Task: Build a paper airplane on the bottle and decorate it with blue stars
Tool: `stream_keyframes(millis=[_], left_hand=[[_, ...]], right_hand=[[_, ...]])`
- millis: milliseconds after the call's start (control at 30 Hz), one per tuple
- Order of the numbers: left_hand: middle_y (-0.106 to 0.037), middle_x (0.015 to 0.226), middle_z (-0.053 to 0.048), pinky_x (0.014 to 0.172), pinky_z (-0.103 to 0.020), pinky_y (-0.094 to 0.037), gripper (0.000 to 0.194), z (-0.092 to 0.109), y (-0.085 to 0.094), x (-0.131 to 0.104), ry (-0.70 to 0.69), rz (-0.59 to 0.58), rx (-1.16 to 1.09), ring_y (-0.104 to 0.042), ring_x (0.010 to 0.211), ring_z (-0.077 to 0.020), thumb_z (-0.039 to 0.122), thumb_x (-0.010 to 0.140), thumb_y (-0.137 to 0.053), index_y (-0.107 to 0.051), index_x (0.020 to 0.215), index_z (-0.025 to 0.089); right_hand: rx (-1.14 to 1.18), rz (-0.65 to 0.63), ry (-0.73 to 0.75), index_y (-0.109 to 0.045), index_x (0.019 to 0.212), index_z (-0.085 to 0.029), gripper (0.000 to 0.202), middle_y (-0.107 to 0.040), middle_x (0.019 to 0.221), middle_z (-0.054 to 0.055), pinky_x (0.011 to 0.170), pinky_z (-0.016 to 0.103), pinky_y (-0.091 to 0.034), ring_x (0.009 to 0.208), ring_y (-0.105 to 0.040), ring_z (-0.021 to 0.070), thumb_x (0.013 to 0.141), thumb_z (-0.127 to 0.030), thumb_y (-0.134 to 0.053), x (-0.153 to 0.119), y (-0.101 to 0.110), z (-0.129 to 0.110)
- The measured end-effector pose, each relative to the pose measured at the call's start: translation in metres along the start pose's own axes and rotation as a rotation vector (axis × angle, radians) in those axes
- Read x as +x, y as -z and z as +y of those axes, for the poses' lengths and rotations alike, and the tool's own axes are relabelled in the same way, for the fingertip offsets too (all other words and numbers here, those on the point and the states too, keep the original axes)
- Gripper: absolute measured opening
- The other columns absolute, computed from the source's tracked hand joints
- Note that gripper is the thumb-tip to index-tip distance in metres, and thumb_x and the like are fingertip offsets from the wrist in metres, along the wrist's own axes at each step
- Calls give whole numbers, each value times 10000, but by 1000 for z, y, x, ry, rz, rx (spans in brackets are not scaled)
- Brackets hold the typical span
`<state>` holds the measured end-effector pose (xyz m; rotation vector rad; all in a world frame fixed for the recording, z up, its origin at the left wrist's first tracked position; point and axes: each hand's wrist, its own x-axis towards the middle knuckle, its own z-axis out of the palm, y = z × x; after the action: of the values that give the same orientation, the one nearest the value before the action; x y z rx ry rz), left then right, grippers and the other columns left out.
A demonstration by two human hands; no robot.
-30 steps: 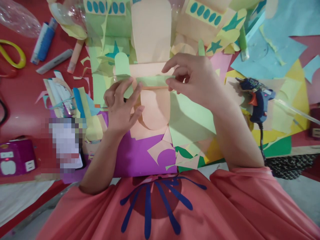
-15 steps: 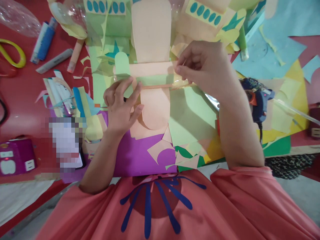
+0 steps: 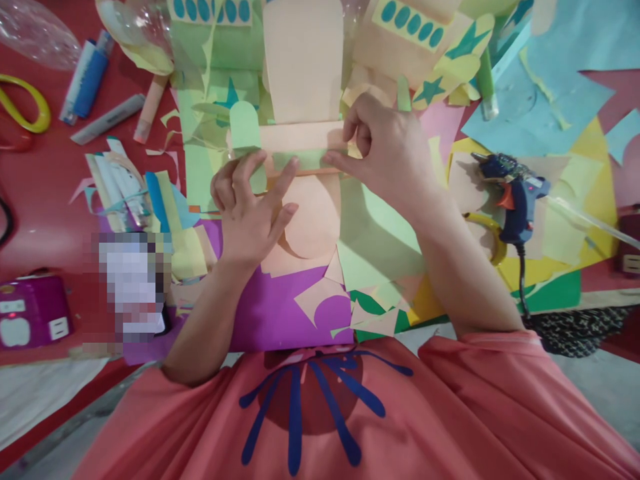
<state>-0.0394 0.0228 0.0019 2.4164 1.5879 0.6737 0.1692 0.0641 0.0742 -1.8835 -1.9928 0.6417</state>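
Observation:
In the head view, a peach paper strip [image 3: 295,137] lies crosswise in the middle, with a narrow light green strip [image 3: 311,160] along its lower part. My left hand [image 3: 247,223] is open at the left end, fingers apart, its index fingertip resting on the green strip. At the other end, my right hand [image 3: 387,150] has thumb and fingers closed around the strip's edge, the thumb over the green. Above stands a tall peach panel [image 3: 304,63]; below, a round-ended peach piece [image 3: 313,223]. A light green rounded tab [image 3: 245,123] sits beside my left fingertips.
A blue glue gun [image 3: 520,207] with its cord lies at right, near yellow-handled scissors [image 3: 493,233]. At left are markers [image 3: 93,80], more yellow scissors [image 3: 35,110], a blurred phone [image 3: 133,287] and a purple power socket [image 3: 35,313]. Paper scraps [image 3: 370,320] lie in front.
My right hand has moved left and slightly down, its thumb now over the strip's right end. My left index finger has slid a little right along the green strip.

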Motion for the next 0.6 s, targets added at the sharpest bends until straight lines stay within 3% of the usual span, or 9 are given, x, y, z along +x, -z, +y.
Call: stream_keyframes(millis=[167, 367, 600], left_hand=[[-456, 1444, -92, 1152, -574, -165, 644, 3, 0, 1, 46, -22, 23, -362, 1340, -371, 703, 907, -264, -530, 1386, 366], [-455, 1467, -55, 1164, -571, -170, 586, 5, 3, 2, 97, -54, -28, -336, 1378, -359, 684, 902, -305, -509, 1387, 425], [-440, 1461, -102, 1137, -598, -168, 687, 1, -1, 3, 57, -41, 7, -358, 1334, -381, 727, 889, -235, -530, 1390, 361]], right_hand=[[-35, 11, -5, -251, 705, -269, 488, -336, 596, -67, 628, 314, -299, 566, -386, 158, 761, -225, -733, 0, -2, -1], [-24, 22, -9, -285, 697, -265, 455, -435, 603, -53, 650, 323, -339, 625, -499, 182, 741, -241, -738, 0, -3, 2], [276, 83, 143, -332, 714, -259, 242, -423, 589, -51, 568, 295, -272, 520, -379, 128, 880, -156, -476, 5, -1, 19]])
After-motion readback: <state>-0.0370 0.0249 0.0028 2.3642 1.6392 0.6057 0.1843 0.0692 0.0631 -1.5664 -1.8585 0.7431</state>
